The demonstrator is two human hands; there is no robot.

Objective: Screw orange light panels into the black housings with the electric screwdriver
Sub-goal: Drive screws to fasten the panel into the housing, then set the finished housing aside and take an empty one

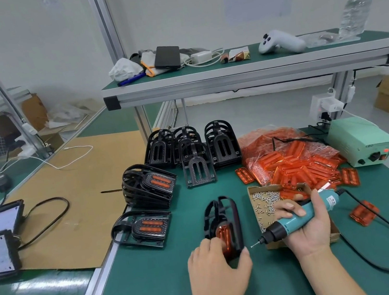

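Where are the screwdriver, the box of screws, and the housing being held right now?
screwdriver [297,220]: head view, on its teal body in the right hand.
box of screws [265,188]: head view, on the cardboard rim at its far edge.
housing [235,219]: head view, on its black side wall above the left hand.

— What lies on the green bench [159,289]?
— Black housings [189,148] stacked at the far side, a bag of orange light panels [291,158] to the right, a cardboard box of screws [267,199] near it.
— And further right?
— A pale green power box [361,140].
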